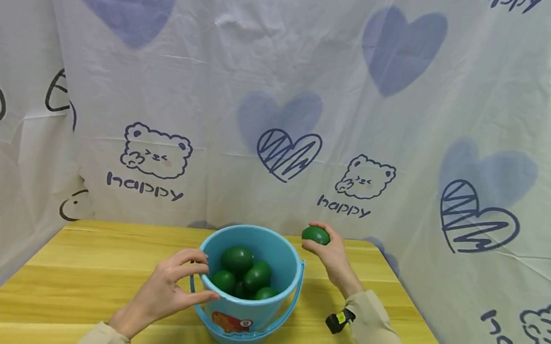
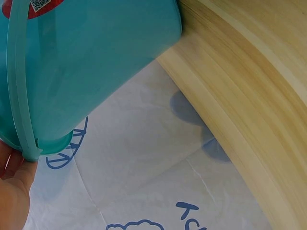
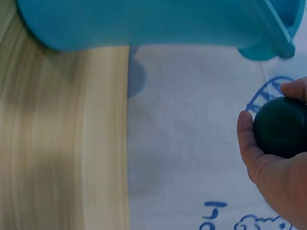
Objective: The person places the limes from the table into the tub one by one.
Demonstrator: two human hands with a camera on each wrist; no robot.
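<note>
A light blue bucket (image 1: 243, 314) stands upright on the wooden table, with several smooth, dark green oval fruits (image 1: 237, 259) inside. My left hand (image 1: 167, 288) holds the bucket's rim on its left side, thumb toward the front. In the left wrist view, fingers (image 2: 17, 175) lie against the rim beside the handle joint. To the right of the bucket, my right hand (image 1: 329, 253) grips another dark green oval fruit (image 1: 316, 235) between thumb and fingers, raised about rim height. The right wrist view shows this fruit (image 3: 282, 127) in the hand, apart from the bucket.
The bucket's handle (image 1: 288, 312) hangs down at the front, below the rim. The wooden table (image 1: 100, 266) ends at a pale cloth wall (image 1: 214, 79) printed with hearts and bears. A black device with a yellow mark (image 1: 339, 320) is strapped at the right wrist.
</note>
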